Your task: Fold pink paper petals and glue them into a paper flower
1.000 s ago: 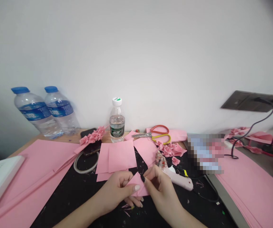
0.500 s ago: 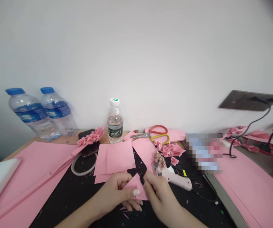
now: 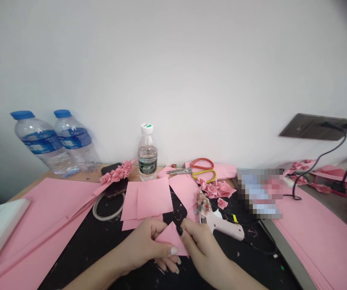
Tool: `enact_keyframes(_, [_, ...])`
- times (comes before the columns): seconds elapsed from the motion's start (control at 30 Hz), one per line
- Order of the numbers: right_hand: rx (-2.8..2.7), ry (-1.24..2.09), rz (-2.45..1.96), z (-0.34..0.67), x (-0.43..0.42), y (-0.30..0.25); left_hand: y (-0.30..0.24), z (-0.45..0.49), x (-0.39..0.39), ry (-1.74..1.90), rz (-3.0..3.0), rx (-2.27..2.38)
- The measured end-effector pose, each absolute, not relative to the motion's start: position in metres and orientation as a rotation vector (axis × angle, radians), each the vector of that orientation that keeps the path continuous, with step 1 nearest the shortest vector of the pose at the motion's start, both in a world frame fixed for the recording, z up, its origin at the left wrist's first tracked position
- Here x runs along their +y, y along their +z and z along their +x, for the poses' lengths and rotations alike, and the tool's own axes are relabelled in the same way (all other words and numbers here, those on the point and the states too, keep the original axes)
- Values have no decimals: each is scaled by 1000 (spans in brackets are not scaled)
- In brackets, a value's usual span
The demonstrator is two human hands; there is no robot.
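Note:
Between my hands is a small pink sheet of paper, folded to a point at its top. My left hand pinches its left side, thumb on the front face and fingers behind. At the paper's right edge, my right hand grips with thumb and forefinger near the tip. Just beyond lie pink paper squares on the black mat. To the right of my right hand rests a pale pink glue gun, its nozzle crusted with glue. Folded pink paper flowers lie behind it.
Scissors with red and yellow handles lie near the wall. A small water bottle stands behind the squares; two larger bottles lean at left. A tape roll and large pink sheets lie left. A cable hangs at right.
Both hands still hold the folded paper in nearly the same place. My right fingers have shifted slightly at the paper's upper right edge. The whole view has moved a little.

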State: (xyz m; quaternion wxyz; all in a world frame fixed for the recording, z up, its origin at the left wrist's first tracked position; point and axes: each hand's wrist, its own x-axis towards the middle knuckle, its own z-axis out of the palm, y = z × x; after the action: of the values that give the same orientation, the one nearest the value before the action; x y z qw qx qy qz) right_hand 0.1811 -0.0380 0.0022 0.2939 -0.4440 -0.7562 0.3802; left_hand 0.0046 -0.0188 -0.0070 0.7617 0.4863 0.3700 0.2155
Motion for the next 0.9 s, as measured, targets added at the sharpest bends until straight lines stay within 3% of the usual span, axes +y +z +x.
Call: enact_keyframes(0.9, [-1853, 1133, -1167, 182, -37, -5, -7, 4, -20, 373, 1092, 756])
